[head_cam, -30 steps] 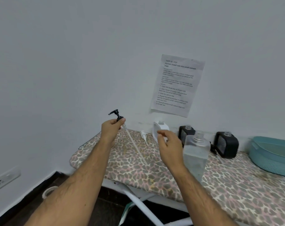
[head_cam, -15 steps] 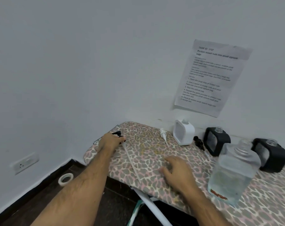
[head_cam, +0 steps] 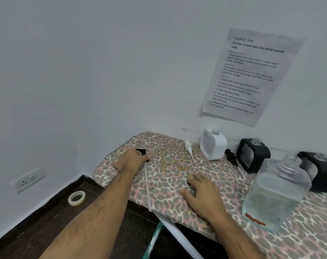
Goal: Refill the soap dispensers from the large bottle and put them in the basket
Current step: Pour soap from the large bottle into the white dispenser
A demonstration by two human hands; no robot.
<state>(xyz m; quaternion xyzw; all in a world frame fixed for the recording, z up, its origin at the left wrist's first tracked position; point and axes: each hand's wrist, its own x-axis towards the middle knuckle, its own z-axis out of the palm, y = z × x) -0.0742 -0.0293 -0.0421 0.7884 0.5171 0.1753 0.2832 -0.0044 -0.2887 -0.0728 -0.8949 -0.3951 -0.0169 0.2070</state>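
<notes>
Two hands: left (head_cam: pixel 130 161) grips black pump (head_cam: pixel 143 153) w/ long tube; right (head_cam: pixel 202 193) flat, released, on leopard-print cloth (head_cam: pixel 177 165).

Our left hand (head_cam: pixel 130 161) lies on the left end of the table (head_cam: pixel 170 176), its grip on a black pump head (head_cam: pixel 142 153) whose long tube (head_cam: pixel 146 186) runs back to the near edge and divides that end. Our right hand (head_cam: pixel 202 195) rests flat beside it. Between and beyond our hands the patterned cover lies bare up to a white pump (head_cam: pixel 189 148) near the wall. To the right the way is crowded: a white dispenser (head_cam: pixel 213 146), a black pump (head_cam: pixel 231 157), two black dispensers (head_cam: pixel 252 156) (head_cam: pixel 319 172), and the large bottle (head_cam: pixel 276 195) standing uncapped in front, close to our right wrist.
</notes>
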